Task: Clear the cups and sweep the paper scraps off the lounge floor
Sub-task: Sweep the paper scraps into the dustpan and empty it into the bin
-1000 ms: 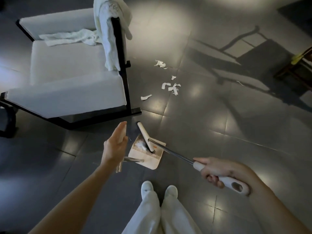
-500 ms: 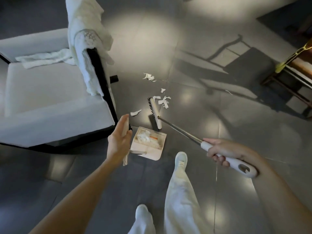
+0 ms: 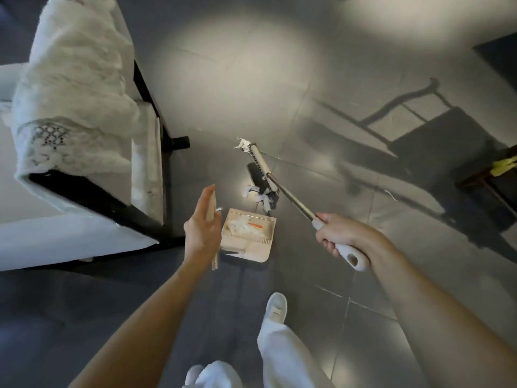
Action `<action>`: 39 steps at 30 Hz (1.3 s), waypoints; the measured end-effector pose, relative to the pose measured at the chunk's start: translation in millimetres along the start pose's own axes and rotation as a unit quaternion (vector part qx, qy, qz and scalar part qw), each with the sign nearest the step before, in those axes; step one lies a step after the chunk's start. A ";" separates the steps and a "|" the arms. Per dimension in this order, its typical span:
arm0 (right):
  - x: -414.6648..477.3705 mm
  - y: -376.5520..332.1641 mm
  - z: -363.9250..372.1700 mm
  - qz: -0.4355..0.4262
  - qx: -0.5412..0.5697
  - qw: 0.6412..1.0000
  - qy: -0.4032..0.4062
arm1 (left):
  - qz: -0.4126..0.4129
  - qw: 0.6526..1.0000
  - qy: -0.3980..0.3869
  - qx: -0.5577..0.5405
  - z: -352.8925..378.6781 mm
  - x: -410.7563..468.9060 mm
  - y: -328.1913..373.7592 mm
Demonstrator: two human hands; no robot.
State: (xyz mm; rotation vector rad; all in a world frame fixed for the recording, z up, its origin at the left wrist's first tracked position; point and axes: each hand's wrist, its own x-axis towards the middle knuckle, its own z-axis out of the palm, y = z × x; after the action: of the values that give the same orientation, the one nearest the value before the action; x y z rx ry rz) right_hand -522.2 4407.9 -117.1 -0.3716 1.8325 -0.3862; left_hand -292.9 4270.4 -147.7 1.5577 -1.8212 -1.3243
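Observation:
My right hand [image 3: 338,239] grips the white grip of a long broom [image 3: 293,201]. Its dark brush head [image 3: 261,177] rests on the grey tile floor, just beyond the dustpan. A clump of white paper scraps [image 3: 256,194] lies against the bristles at the near end, and one more scrap [image 3: 242,143] sits at the head's far tip. My left hand [image 3: 202,228] holds the upright beige handle of the dustpan [image 3: 251,247], fingers nearly straight along it. The pan stands on the floor with several scraps inside.
A white armchair [image 3: 72,228] with a black frame stands at the left, a lace cloth [image 3: 70,107] draped over its back. A dark wooden chair [image 3: 492,175] with something yellow on it is at the right edge. My white shoe [image 3: 275,308] is below the pan.
I have stepped forward, closer to the scraps. The broom head has swung past them and now drags a clump toward the dustpan, which has come forward with my left hand.

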 end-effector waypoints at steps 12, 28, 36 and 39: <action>23.6 14.9 -5.2 0.064 -0.042 0.991 -0.114 | -0.004 0.999 0.008 0.036 37.0 54.9 38.6; 48.5 -75.4 -78.3 0.005 0.041 0.999 -0.027 | 0.011 1.000 0.005 0.022 32.4 102.8 42.4; 107.2 -100.5 -47.9 0.039 -0.104 0.993 -0.049 | 0.019 1.000 0.008 0.005 42.4 166.0 63.8; 90.5 -97.1 -48.0 0.059 -0.097 0.990 -0.087 | 0.018 1.000 0.003 0.008 44.4 180.2 74.4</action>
State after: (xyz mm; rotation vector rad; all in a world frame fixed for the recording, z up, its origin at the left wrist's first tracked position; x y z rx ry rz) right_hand -588.0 4284.7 -138.1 -0.4146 1.7156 -0.0906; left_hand -421.6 4117.6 -154.2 1.5280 -1.8508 -1.2910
